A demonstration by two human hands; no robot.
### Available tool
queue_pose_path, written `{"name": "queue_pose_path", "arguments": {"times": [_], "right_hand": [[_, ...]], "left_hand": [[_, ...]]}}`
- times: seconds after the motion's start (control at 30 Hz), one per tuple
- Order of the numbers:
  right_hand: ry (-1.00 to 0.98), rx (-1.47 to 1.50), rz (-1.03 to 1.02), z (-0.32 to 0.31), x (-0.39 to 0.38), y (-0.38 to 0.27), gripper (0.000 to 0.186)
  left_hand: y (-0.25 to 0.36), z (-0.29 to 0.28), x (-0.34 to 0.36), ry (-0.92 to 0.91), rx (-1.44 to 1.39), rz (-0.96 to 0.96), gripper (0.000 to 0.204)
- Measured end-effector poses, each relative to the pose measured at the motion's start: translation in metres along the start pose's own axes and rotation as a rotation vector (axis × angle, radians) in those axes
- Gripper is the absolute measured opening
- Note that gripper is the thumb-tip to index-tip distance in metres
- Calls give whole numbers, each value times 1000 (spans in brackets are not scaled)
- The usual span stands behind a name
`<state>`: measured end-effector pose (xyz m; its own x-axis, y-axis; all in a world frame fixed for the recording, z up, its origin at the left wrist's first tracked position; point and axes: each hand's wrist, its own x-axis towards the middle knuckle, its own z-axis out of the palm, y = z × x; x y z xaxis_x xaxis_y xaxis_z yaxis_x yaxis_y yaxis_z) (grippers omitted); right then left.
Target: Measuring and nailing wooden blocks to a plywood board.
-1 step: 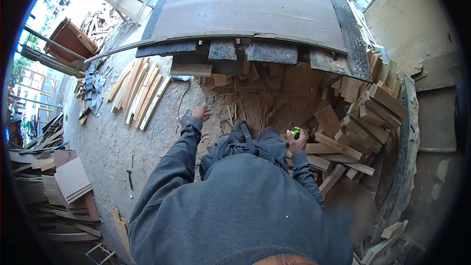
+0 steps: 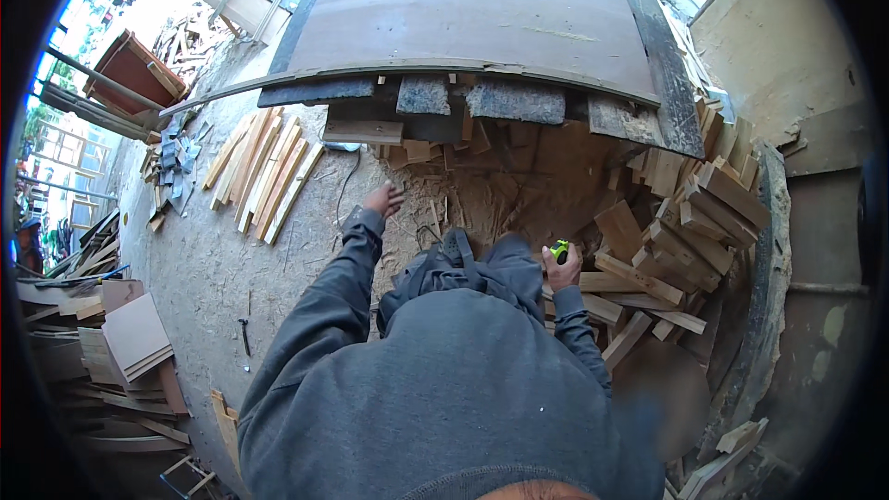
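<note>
My right hand is closed around a small tape measure with a bright green and black case. It is beside my right thigh, close to the stacked wood on the right. My left hand reaches forward over the dusty ground, holding nothing, its fingers spread. A thin dark cable lies on the ground just beyond that hand. In front of me stands a workbench topped with a large flat board.
Cut wooden strips lie side by side at the left. A pile of wooden blocks rises at the right against a wall. A hammer is on the ground at the lower left, near stacked boards.
My left hand has moved slightly forward, away from my body. The right hand keeps its hold on the tape measure, almost unmoved.
</note>
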<state>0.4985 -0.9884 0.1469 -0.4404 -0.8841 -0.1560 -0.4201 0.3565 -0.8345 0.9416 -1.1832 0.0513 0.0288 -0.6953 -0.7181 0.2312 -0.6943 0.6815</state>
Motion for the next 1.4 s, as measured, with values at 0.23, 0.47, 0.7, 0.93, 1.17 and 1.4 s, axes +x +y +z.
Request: {"name": "queue_pose_path", "arguments": {"times": [0.23,0.47,0.7,0.93,1.17,1.4], "right_hand": [[149,-219,-355,-20,104,-46,56],[236,-122,-410,-58,266,-94,63],[145,-303,-422,-102,409,-96,54],[-26,-431,-797,-139,497,-69,56],[3,-446,-784,-129,531,-46,59],[60,-540,-380,-101,549,-62,60]], "left_hand": [[153,145,4,-344,-422,73,54],[187,225,33,-297,-671,88,65],[201,270,89,-114,-776,40,80],[197,314,105,101,-856,65,78],[201,339,102,204,-951,131,73],[207,353,122,327,-973,194,68]]}}
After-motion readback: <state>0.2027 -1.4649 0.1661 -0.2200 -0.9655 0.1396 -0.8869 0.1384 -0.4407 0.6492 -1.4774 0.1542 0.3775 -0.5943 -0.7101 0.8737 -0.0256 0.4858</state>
